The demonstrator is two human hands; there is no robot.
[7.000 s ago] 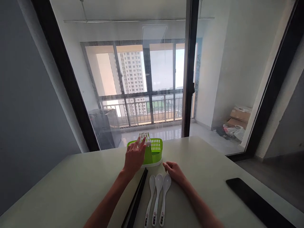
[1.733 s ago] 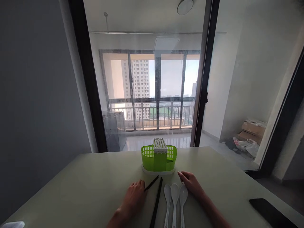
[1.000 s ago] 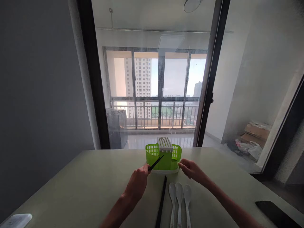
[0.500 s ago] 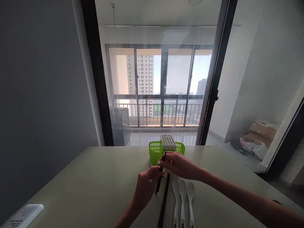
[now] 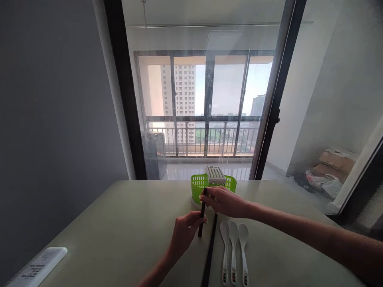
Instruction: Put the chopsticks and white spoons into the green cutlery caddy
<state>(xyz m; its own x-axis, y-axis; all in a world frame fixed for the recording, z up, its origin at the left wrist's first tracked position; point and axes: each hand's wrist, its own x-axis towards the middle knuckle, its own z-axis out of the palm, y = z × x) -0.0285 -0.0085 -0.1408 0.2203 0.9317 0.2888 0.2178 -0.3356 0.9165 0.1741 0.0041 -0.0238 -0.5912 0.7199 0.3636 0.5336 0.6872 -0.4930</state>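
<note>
Both of my hands are closed on dark chopsticks [image 5: 203,209], held steeply above the table in front of the basket. My left hand [image 5: 187,230] pinches them around the middle, with their lower ends sticking out beneath. My right hand [image 5: 224,202] grips the upper end. How many sticks are in the bundle I cannot tell. More dark chopsticks [image 5: 210,249] lie lengthwise on the table just to the right. Beside those are three white spoons [image 5: 233,249], bowls pointing away from me. Behind my hands stands a green slotted basket [image 5: 196,190], partly hidden by my right hand.
A white slatted piece [image 5: 215,174] sits on top of the basket, at the far edge of the pale table [image 5: 134,223]. At the left front lies a flat white object [image 5: 40,265] with dark slots. A glass door and dark frame stand beyond the table.
The chopsticks in my hands were staggered at the lower ends and now line up as one bundle. My hands are slightly farther apart along them. The view has shifted a little.
</note>
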